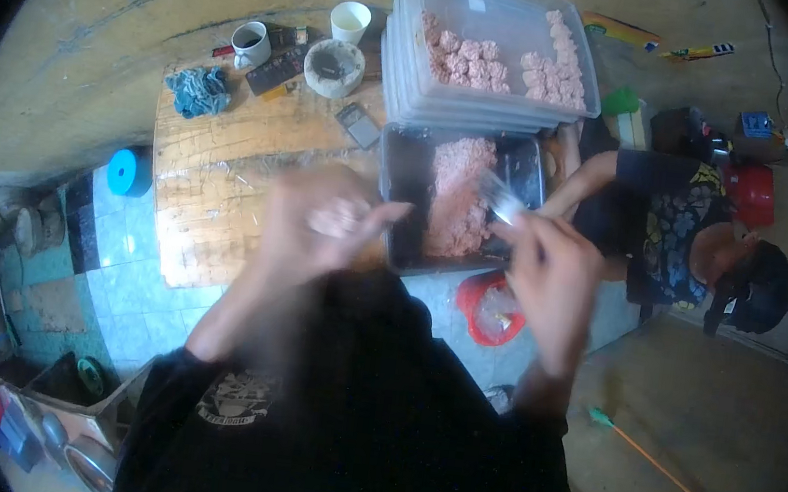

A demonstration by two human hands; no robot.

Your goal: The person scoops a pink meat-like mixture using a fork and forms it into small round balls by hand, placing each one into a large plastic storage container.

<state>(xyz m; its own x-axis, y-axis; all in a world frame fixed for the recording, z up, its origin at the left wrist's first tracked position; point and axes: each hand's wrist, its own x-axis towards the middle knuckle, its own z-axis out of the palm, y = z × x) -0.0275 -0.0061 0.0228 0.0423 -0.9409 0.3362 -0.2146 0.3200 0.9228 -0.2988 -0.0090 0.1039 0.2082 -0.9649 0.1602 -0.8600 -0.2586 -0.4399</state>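
A pale pink lump (336,217) of soft, minced-looking mixture sits in the palm of my left hand (304,236), which is blurred. My right hand (553,268) grips a metal fork (500,200), its tines blurred. The fork's head is over the right side of a dark rectangular tray (407,196). Down the middle of that tray lies a long heap of pink minced mixture (459,199). Behind it, clear plastic containers (485,114) stand in a stack. Several rounded pink clumps (470,61) fill parts of the top one.
On the wooden table (228,169) are a crumpled cloth (198,91), a mug (251,44), a stone-like bowl (334,68), a white cup (350,21) and a small flat device (357,126). A red bucket (492,308) stands below the tray. Another person (679,235) sits at the right, arms near the tray.
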